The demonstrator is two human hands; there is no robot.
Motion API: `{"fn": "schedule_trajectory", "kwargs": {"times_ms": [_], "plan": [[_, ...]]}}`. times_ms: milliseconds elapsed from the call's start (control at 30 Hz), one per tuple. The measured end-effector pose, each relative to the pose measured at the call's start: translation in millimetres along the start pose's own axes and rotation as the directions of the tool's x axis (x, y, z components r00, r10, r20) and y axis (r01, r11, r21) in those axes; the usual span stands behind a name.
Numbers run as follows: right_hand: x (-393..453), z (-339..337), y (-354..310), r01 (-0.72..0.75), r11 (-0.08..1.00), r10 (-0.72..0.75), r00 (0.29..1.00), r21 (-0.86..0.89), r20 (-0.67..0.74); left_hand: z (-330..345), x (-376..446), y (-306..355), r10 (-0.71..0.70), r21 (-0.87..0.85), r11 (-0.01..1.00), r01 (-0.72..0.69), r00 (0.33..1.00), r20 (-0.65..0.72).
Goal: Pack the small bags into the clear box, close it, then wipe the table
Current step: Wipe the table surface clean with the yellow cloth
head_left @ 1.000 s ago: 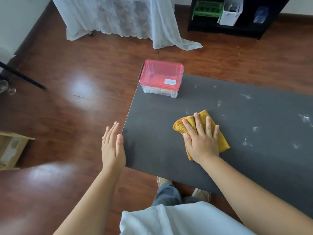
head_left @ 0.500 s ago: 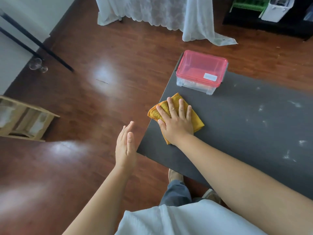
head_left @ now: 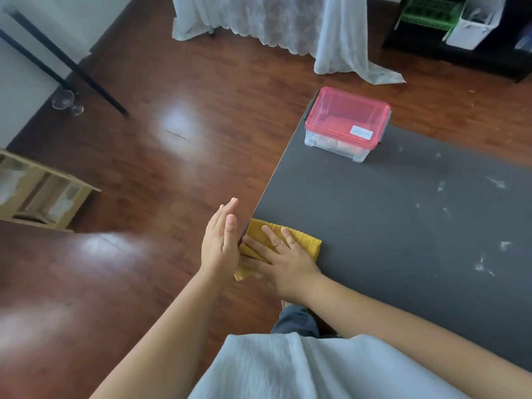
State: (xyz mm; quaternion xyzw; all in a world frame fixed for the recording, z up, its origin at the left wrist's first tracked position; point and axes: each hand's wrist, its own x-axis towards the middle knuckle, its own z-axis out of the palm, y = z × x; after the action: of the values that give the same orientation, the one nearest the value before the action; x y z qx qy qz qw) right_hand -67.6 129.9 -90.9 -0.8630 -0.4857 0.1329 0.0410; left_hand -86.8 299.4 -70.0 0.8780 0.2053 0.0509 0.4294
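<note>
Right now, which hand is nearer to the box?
Left, narrowly. The left hand is held edge-up off the table's left edge, open. The right hand lies flat on the cloth at the near corner. The box sits at the far corner, away from both.

We think this is a room in a home. Past the dark table the wood floor shines. A white lace curtain hangs beyond the table and reaches the floor. A black shelf with bins stands at the far right. A small wooden shelf sits left of the table.
</note>
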Motion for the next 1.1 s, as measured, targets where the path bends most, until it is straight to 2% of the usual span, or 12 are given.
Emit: {"fn": "schedule_trajectory", "kwargs": {"times_ms": [100, 167, 333, 433, 800, 1100], "plan": [[-38.4, 2.4, 13.1, -0.018, 1.0, 0.017, 0.997, -0.003, -0.07, 8.0, -1.3, 7.9, 0.058, 0.082, 0.995, -0.062, 0.997, 0.056], [-66.7, 6.4, 24.9, -0.05, 0.999, 0.051, 0.992, 0.011, -0.111, 16.6, -2.7, 16.4, 0.136, 0.15, 0.976, -0.156, 0.981, 0.14], [-124.2, 16.8, 49.3, -0.189, 0.98, 0.195, 0.974, 0.059, -0.114, 51.0, -10.9, 38.5, 0.302, 0.332, 0.828, -0.452, 0.858, 0.414], [-132.9, 15.7, 64.5, -0.315, 0.942, 0.327, 0.939, 0.115, -0.11, 68.6, -13.2, 51.9, 0.352, 0.345, 0.758, -0.554, 0.793, 0.497], [-111.1, -13.0, 174.6, -0.604, 0.788, 0.615, 0.784, 0.121, -0.083, 103.6, 6.4, 84.2, 0.388, 0.341, 0.697, -0.631, 0.732, 0.56], [-88.9, -26.0, 246.1, -0.678, 0.722, 0.691, 0.718, 0.139, -0.084, 130.8, 13.7, 98.6, 0.398, 0.337, 0.665, -0.667, 0.698, 0.595]]}}
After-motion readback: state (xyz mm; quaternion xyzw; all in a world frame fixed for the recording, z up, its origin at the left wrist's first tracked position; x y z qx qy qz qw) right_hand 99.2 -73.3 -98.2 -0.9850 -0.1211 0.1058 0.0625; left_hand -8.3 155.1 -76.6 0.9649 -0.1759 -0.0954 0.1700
